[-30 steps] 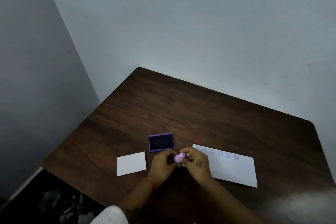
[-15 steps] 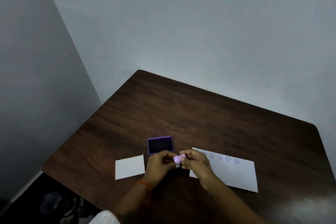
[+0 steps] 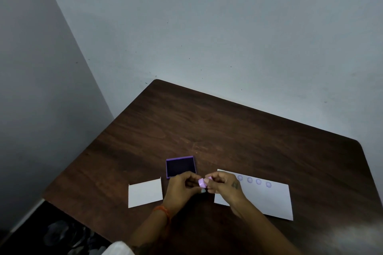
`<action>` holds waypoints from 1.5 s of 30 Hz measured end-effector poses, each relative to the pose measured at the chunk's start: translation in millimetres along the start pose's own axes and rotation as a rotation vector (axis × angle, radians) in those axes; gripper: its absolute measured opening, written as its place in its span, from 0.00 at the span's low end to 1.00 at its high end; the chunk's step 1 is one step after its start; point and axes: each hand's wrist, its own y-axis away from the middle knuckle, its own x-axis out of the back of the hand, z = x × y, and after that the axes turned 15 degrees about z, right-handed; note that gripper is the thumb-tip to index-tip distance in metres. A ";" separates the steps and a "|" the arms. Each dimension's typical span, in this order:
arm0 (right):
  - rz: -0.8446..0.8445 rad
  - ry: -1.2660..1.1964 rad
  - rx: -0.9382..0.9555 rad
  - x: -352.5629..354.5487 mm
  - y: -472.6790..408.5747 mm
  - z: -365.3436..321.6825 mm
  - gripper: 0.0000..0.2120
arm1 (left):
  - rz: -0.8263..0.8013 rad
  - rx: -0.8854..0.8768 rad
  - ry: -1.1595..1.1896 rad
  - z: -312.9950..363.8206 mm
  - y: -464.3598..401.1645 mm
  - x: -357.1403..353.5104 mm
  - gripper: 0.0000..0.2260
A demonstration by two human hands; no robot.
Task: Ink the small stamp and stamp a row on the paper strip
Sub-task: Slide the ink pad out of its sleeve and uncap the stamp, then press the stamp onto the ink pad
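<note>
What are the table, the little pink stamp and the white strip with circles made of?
The table looks like dark wood or a wood-look laminate: brown grain streaks with a slight sheen. The small stamp, held between both hands, seems to be smooth pink plastic, though it is too small to be sure. The strip looks like plain matte white paper, flat and thin.

The left hand (image 3: 182,189) has an orange thread band (image 3: 162,210) at its wrist and a white sleeve (image 3: 117,248) further back. The right hand (image 3: 224,186) bears 1 small dark tattoo (image 3: 234,184) on its back.
</note>
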 end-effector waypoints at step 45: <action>-0.195 -0.524 -0.210 -16.6 -16.2 -34.6 0.11 | 0.149 -0.186 -0.566 -26.6 -44.1 59.5 0.40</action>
